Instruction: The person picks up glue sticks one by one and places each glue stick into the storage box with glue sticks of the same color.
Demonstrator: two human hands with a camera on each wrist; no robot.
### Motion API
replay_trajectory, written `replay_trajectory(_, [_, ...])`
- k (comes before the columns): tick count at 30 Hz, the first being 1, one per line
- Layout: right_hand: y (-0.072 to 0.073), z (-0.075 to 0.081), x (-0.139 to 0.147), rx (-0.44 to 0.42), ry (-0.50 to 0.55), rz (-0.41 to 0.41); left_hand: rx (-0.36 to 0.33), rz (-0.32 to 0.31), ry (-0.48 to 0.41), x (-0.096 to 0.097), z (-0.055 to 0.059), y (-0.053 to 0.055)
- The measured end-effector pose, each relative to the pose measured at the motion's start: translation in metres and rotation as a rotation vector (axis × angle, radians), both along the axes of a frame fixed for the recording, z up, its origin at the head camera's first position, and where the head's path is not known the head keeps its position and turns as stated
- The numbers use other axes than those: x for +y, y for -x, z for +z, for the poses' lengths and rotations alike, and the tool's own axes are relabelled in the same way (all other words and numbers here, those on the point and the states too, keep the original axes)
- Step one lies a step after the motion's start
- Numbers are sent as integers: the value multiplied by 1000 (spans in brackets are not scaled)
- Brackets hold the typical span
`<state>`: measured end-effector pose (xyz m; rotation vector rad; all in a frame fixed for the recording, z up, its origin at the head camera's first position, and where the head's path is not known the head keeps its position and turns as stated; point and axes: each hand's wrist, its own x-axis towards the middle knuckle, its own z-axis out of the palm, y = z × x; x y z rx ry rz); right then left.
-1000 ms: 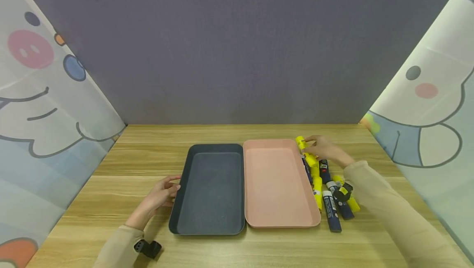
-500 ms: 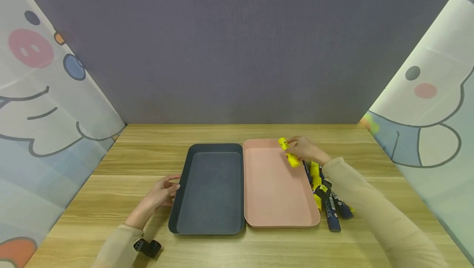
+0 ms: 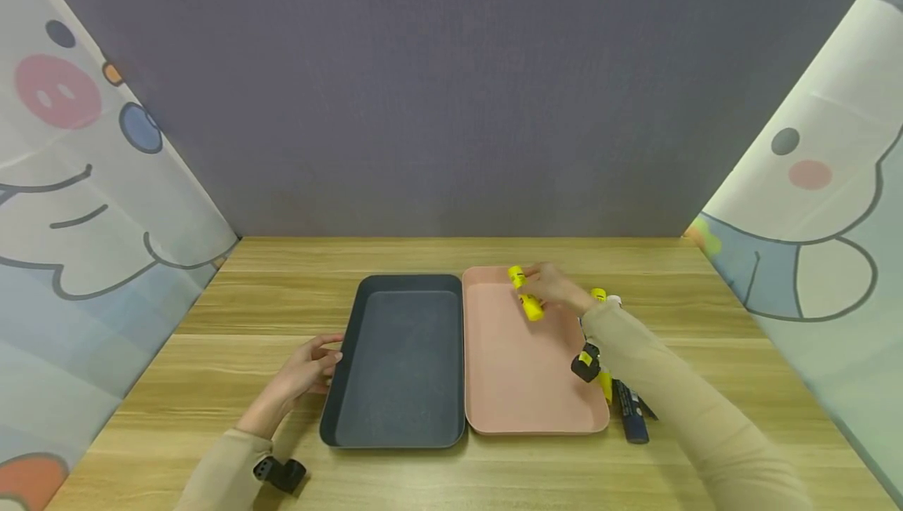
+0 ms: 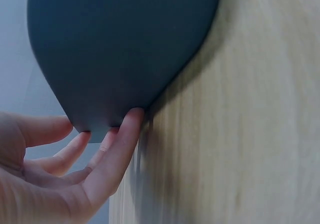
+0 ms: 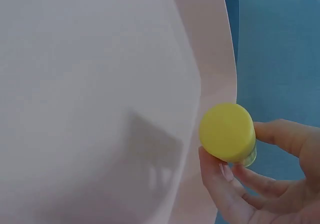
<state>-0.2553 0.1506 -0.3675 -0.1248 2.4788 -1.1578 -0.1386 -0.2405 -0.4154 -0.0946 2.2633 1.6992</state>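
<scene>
My right hand (image 3: 560, 288) pinches a yellow glue stick (image 3: 531, 307) between thumb and fingers. It is over the far part of the pink tray (image 3: 534, 385), tilted in the head view. In the right wrist view its round yellow end (image 5: 227, 132) faces the camera, and a shadow falls on the tray floor. The fingers of my left hand (image 3: 305, 370) lie against the outer left side of the dark grey tray (image 3: 395, 370). Seen from the left wrist, the fingertips touch that tray's outer wall (image 4: 120, 49) without curling round it.
Right of the pink tray, partly hidden under my right forearm, lie a navy glue stick (image 3: 632, 419), a yellow one (image 3: 606, 387) and others. The two trays stand side by side on the wooden table (image 3: 282, 284). A grey panel (image 3: 451, 103) rises behind.
My right hand has carried the yellow glue stick left from the pile, past the pink tray's right rim and over its far part. The left hand has stayed in place.
</scene>
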Motion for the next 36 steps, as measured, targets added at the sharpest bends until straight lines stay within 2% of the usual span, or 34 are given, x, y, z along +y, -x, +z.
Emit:
replay_trajectory(6, [3, -11, -12, 69, -108, -47, 2, 5, 3, 0, -1, 0])
replay_trajectory(13, [1, -19, -19, 29, 8, -7, 5, 5, -5, 0, -1, 0])
replay_trajectory(18, [3, -25, -28, 54, 20, -3, 3, 9, -6, 0, 0, 0])
replay_trajectory(26, [4, -35, -44, 62, 84, -44, 3, 17, -7, 0, -1, 0])
replay_trajectory(31, [4, -38, -52, 55, 81, -77, -2, 13, -11, 0, -1, 0])
replay_trajectory(36, [4, -40, -58, 89, 66, -102, -2, 11, -10, 0, -1, 0])
